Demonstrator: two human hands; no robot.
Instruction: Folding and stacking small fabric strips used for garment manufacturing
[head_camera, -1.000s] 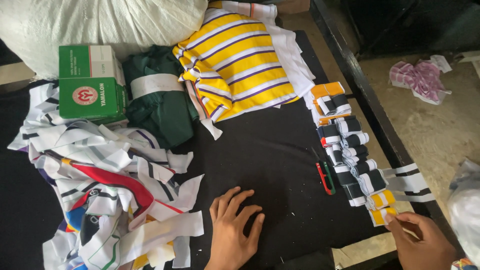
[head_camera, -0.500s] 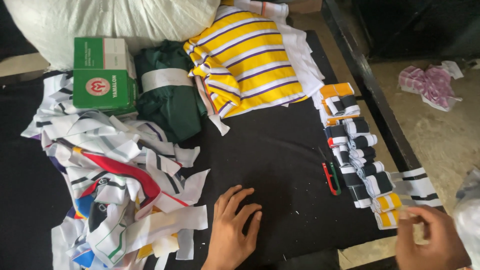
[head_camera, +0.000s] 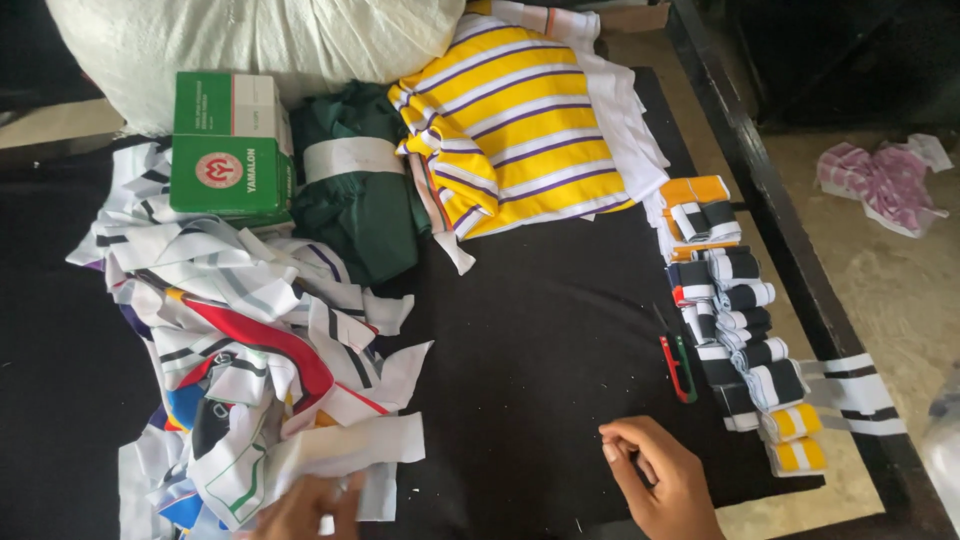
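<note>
White scraps pinched by left hand at pile edge; right hand curled, holding nothing visible, on counter. Best lifted singly, clear of clippers.

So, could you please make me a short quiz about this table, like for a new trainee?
1. True or false: the left hand is on the pile of cut fabric pieces.
2. Which thing lies nearest to the right hand? A. the small red and green clipper; B. the green boxes; C. the white sack.
3. Fill in: the striped cloth beside the dark green cloth is white, purple and ____.
Key: 1 true; 2 A; 3 yellow.
</note>
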